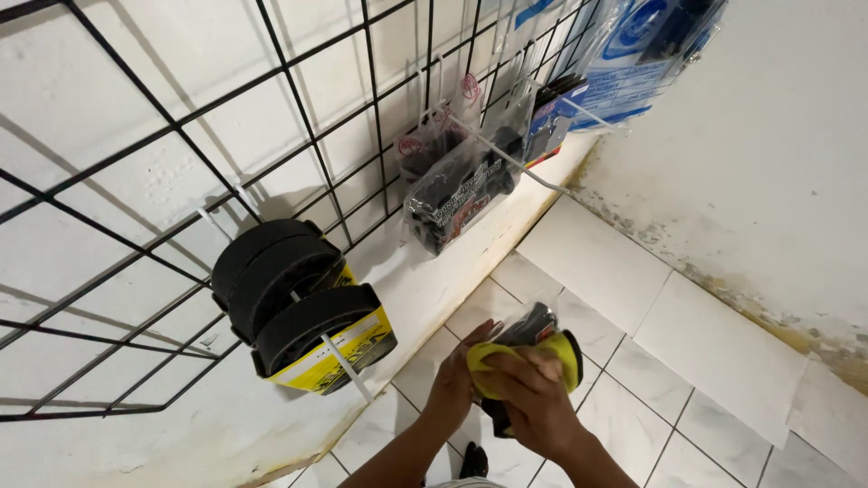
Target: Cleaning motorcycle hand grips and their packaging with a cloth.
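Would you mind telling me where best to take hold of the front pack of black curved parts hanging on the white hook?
Probably grip the yellow-carded pack by its lower card edge, coming from the front below; it hangs on the white hook, so it should slide off along the hook's free end.

Below the black wire grid (pixel 298 108) on the white wall (pixel 136 154), we see black curved parts on yellow card backing (pixel 357 348), hung from white pegs (pixel 348 370). To the right of the grid's lower edge, clear bags (pixel 457 194) show black contents with red and white print, and further right along the grid a blue-and-white printed packet (pixel 637 54) hangs. Beneath the grid, over white marbled floor tiles (pixel 714 352) edged by brownish-yellow staining on the wall, we note a yellow cloth (pixel 565 348) against a black, clear-wrapped item (pixel 529 330).
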